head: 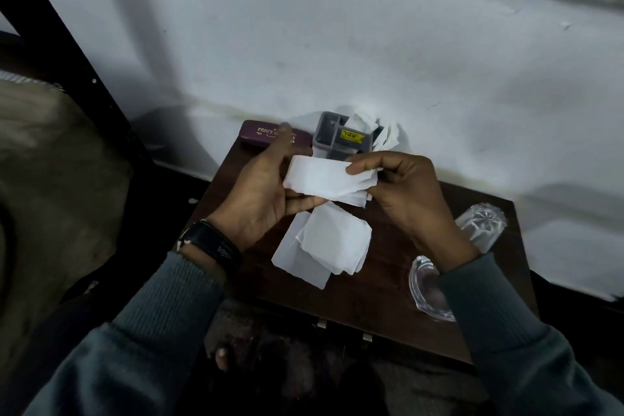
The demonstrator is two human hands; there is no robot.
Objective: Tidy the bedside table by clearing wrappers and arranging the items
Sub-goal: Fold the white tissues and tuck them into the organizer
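**Bedside table, dark wood, against white wall**

Bedside table (388, 307) stands against the wall (304, 44).
- Folded white paper (324, 176): above table centre, left hand (266, 192) and right hand (401, 189) each pinching one end.
- Loose paper pile (324, 243): table centre.
- Grey organiser (332, 142): back edge, holding crumpled paper (363, 120).
- Maroon case (256, 135): back left corner.
- Glass tumbler (483, 223): lying at right edge.
- Glass ashtray (425, 287): near front right corner.

Your left hand (266, 192): palm up, fingers behind one end of a folded white paper (320, 177), thumb along its lower edge. Your right hand (405, 192): back up, fingers curled, pinching the other end. Both forearms: angled inward, sleeved to the wrists.
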